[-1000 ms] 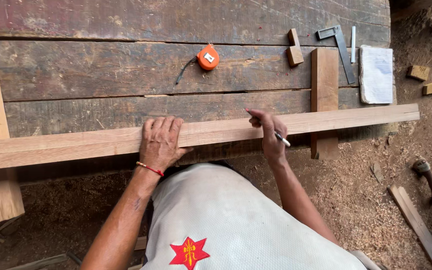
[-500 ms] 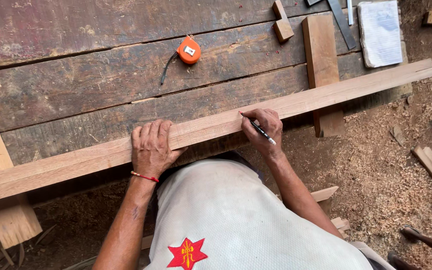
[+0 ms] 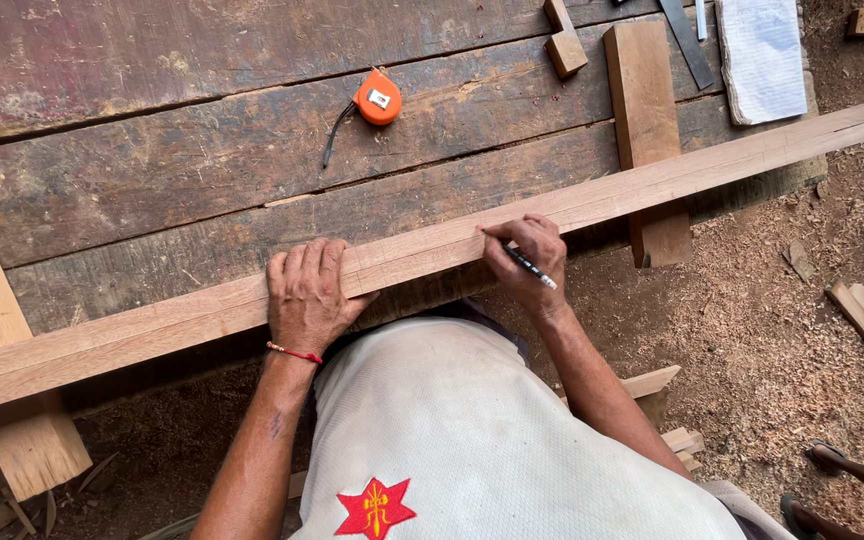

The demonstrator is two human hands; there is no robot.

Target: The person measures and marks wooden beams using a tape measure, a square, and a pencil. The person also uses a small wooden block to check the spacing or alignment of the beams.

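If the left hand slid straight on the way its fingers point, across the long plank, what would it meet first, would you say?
The left hand lies flat on the plank, fingers pointing away from the body and slightly right. Past the plank's far edge it would cross bare bench boards; the orange tape measure looks like the first object near that line, though it may pass beside it.

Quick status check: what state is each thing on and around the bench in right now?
Long batten: lying slantwise across bench.
Left hand: flat, pressing the batten.
Right hand: gripping pencil.
Pencil: tip against batten.
Tape measure: retracted, lying loose.
Notepad: closed, flat.
Short board: under batten.
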